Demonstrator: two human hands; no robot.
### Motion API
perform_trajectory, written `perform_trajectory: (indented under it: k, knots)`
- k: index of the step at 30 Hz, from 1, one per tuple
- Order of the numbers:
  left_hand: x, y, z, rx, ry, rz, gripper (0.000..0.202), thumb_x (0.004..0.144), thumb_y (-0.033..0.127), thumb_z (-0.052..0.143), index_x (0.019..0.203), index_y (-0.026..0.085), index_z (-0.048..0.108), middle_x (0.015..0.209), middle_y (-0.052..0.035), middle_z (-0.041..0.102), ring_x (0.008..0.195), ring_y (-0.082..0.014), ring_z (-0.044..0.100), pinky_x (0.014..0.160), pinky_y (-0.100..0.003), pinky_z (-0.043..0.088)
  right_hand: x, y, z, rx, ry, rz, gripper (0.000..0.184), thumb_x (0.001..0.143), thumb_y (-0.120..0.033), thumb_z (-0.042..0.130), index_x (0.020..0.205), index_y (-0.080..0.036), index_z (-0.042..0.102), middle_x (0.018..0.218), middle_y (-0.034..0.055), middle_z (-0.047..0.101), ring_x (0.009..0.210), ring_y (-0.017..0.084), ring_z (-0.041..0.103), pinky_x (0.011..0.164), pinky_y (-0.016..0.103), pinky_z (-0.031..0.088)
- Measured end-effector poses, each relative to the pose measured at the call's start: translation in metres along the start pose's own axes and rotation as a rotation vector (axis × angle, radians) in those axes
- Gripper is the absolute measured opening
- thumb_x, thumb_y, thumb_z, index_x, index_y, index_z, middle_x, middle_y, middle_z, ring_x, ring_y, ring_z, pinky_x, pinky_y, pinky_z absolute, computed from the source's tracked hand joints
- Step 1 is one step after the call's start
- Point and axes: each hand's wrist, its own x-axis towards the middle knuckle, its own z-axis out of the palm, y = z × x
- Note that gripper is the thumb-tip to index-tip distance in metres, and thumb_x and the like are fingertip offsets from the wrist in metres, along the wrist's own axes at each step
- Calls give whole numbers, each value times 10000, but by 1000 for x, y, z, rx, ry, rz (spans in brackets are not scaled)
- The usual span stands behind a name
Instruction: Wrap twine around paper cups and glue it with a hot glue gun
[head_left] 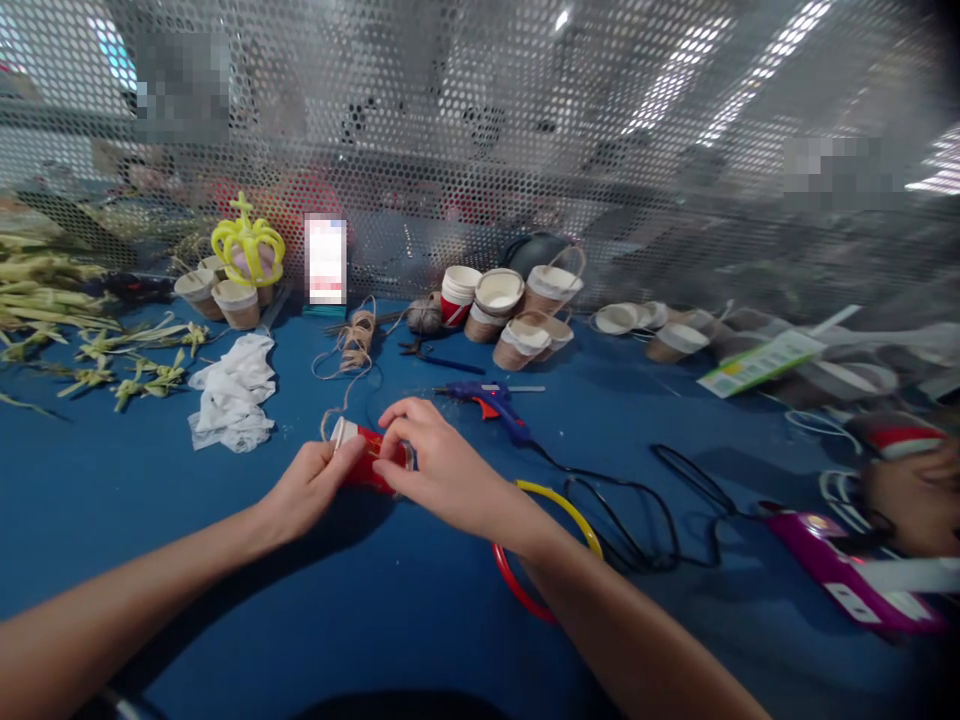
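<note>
A red and white paper cup point(365, 472) lies tilted on its side between my hands, over the middle of the blue table. My left hand point(311, 480) grips its white end, thumb along the side. Bent fingers and the thumb of my right hand point(424, 460) close on the red side; my fingers hide part of the cup. A strand of twine runs from the white end toward a twine bundle point(358, 340) behind it. Beyond my right hand lies a blue hot glue gun point(495, 402).
Several brown-wrapped cups point(517, 340) stand at the back by a perforated metal screen point(450, 130). A crumpled white cloth point(234, 395) and plant-fibre pieces point(142, 370) lie left. Yellow-red ring point(574, 515), black cable point(637, 485) and purple power strip point(832, 575) lie right.
</note>
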Motion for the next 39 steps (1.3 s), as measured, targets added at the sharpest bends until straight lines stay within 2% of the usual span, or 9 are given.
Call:
perform_trajectory:
  k: [4,7,11,19,32,39]
  knots:
    - [1,1,-3,-164,-53,-50,455,712,545,499,647,105,597,514,14,515,453,-80,377,457,-204,302,1,7,-10,227,2,110,103,729,-177,553,637,-174,508,871,28,556,840,132,526,815,293,392]
    - [1,3,-4,-306,-51,-101,404,676,507,587,658,105,621,564,2,579,490,-79,438,504,-195,346,2,11,-17,321,42,173,89,737,-245,557,695,-170,533,818,26,567,772,136,524,742,290,410]
    - [1,7,-4,-399,-64,-151,299,616,419,686,665,126,649,586,0,633,507,-82,491,527,-188,383,2,16,-19,373,50,187,128,746,-291,553,731,-164,559,807,33,570,734,131,521,687,271,414]
    - [0,4,-5,-410,-83,-143,221,654,344,677,686,125,669,622,-13,664,535,-87,527,564,-196,425,3,22,-18,368,38,223,150,751,-305,553,727,-157,553,779,35,577,698,129,508,662,273,415]
    - [-1,2,-5,-375,-79,-58,170,702,293,642,653,132,670,564,21,632,504,-61,476,528,-155,403,3,23,-17,393,9,253,140,754,-289,543,721,-153,549,744,26,576,681,125,506,657,273,406]
    - [-5,2,-6,-340,-81,-28,165,710,300,633,720,147,693,647,3,676,566,-81,527,594,-169,439,4,24,-18,388,19,256,140,759,-286,540,730,-151,559,767,33,587,716,136,520,678,278,411]
